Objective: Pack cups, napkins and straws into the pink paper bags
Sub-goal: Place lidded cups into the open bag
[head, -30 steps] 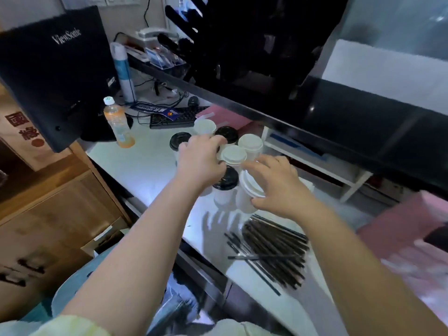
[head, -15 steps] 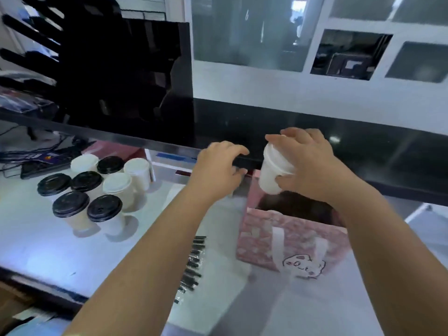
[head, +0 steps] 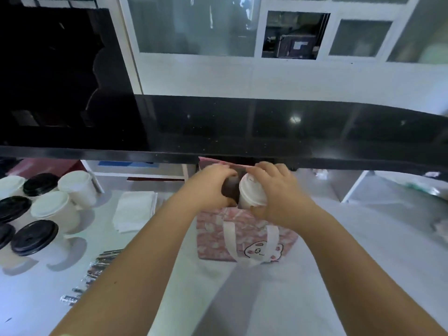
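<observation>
Closest in, two bare forearms reach forward over the white counter. Wrapped straws lie low on the left, partly hidden under the left arm. Just ahead stands the pink paper bag, upright, mouth open, white handles and a little cartoon face on the front. Both hands are right at its mouth! The right hand grips a white-lidded cup, fingers wrapped round it, the cup tilted and its lower part already below the bag's rim. The left hand is curled at the left side of the opening against something dark; I can't tell what, if anything, it grips. Left of the bag lies a stack of white napkins, then the waiting cups, black lids and white lids bunched together. Beyond runs a glossy black ledge, with white-framed windows behind.
</observation>
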Motion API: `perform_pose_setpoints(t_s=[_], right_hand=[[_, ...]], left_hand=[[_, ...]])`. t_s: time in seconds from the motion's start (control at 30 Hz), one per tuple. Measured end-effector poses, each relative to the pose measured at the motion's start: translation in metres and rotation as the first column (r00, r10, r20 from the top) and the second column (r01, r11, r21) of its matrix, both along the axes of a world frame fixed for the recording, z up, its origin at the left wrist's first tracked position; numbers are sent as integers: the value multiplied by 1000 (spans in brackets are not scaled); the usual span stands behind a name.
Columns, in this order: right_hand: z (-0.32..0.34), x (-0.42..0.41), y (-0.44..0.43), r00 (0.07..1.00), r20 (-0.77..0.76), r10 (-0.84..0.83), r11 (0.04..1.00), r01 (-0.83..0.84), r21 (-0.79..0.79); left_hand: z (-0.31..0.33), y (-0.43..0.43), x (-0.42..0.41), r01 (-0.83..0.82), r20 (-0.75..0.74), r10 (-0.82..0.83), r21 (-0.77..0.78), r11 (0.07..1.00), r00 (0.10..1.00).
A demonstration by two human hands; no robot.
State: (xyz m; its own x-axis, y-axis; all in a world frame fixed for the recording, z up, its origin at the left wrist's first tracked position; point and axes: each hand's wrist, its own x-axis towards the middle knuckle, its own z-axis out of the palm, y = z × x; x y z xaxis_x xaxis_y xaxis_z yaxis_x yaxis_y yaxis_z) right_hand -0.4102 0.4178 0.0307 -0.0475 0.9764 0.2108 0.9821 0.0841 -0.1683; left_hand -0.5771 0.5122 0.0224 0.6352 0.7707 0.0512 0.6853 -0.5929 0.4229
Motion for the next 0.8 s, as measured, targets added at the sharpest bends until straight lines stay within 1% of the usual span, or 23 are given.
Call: perform_pose_setpoints(t_s=[0.07, 0.17, 0.23, 0.27, 0.33, 0.4, 0.47, 0.57, 0.67, 0.8], right_hand=[[-9, 0, 2, 1000, -8, -9, 1000, 9, -20], [-14, 9, 2, 989, -126, -73, 995, 63, -79], [-16, 16, 3, 983, -142, -118, 987, 100, -128], [-16, 18, 5, 986, -106, -129, 982, 112, -150], [-18, 20, 9, 989, 31, -142, 972, 145, -183], [-21, 25, 13, 972, 169, -161, 955, 197, -222], [-22, 32, 16, 948, 254, -193, 932, 257, -253], [-28, 31, 23, 917, 331, -222, 909, 318, -271], [-38, 21, 33, 901, 378, -213, 899, 332, -287], [-48, 18, 39, 932, 304, -199, 898, 297, -324]], left_hand=[[-4, 4, 1, 14, -66, -14, 8, 1000, 998], [-13, 9, 0, 74, -152, -75, -12, 997, 986], [-19, 9, -2, 114, -227, -115, -19, 993, 967], [-22, 8, -2, 135, -268, -135, -18, 991, 954], [-28, 5, -3, 171, -327, -168, -18, 985, 930], [-32, 2, -3, 199, -355, -190, -9, 980, 915], [-34, 0, -4, 224, -355, -210, -2, 975, 911], [-35, 1, -6, 237, -338, -222, 4, 971, 915], [-36, 0, -8, 247, -322, -230, 15, 969, 918], [-37, -2, -12, 266, -294, -246, 30, 964, 924]])
